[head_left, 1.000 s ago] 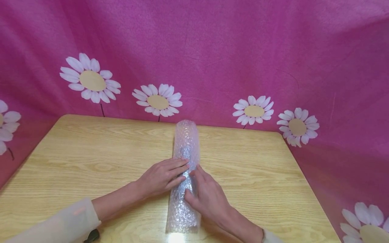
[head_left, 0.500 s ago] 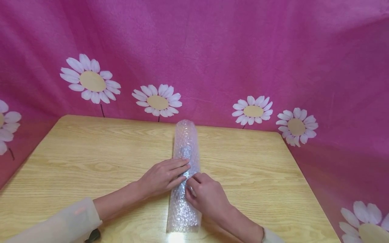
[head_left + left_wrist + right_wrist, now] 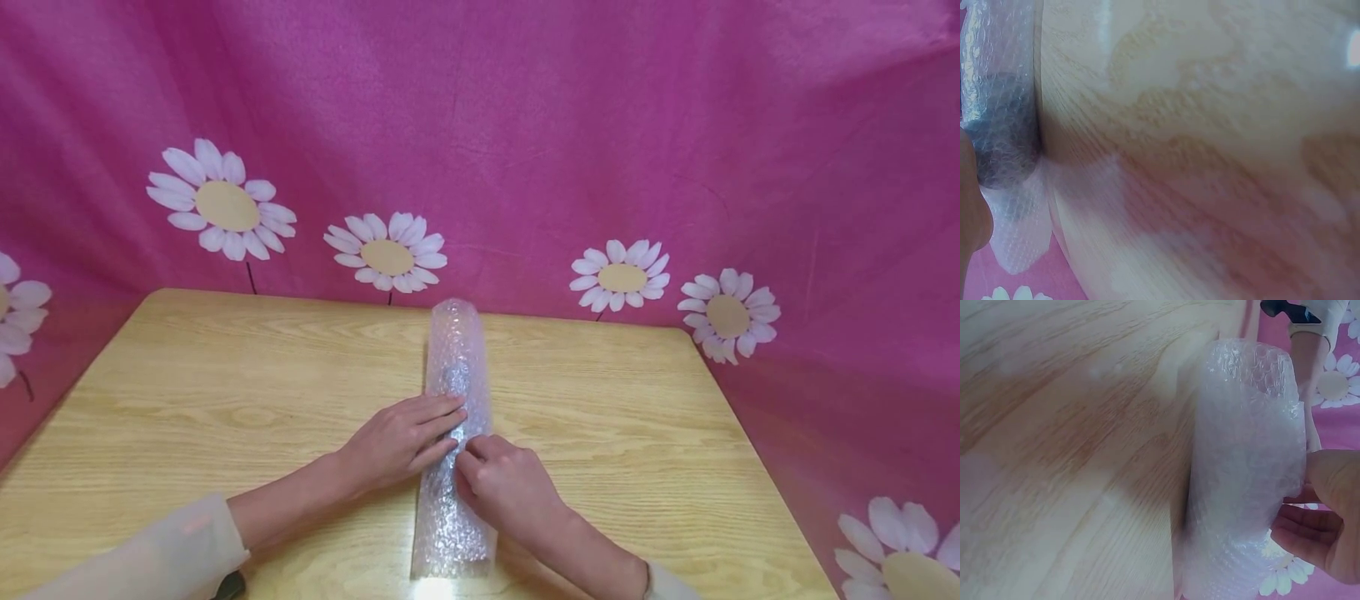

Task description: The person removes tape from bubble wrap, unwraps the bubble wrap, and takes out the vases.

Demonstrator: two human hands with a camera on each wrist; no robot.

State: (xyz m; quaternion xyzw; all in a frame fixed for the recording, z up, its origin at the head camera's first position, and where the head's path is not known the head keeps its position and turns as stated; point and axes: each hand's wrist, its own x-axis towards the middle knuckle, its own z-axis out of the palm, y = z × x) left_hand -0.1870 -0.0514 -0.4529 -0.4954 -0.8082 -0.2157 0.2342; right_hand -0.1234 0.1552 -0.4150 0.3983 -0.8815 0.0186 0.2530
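Note:
A long roll of bubble wrap (image 3: 453, 533) lies lengthwise on the table, around something dark that shows through the plastic in the left wrist view. What the dark thing is, I cannot tell. My left hand (image 3: 401, 437) rests on the middle of the roll from the left, its fingers straight across the top. Just nearer to me, my right hand (image 3: 510, 487) has its fingers curled and pinches the wrap at the roll's upper side. In the right wrist view, the curled fingers of that hand (image 3: 1329, 519) meet the wrap's edge; the fingertips are partly hidden.
The wooden table (image 3: 247, 375) has rounded far corners. A pink cloth (image 3: 510, 150) with large white daisies hangs behind and beside it. A small dark object (image 3: 229, 586) shows by the left sleeve.
My right hand's fingers, spread over the roll a second ago, have curled in and pinched the wrap, and the hand has drawn slightly nearer to me. My left hand stays on the roll.

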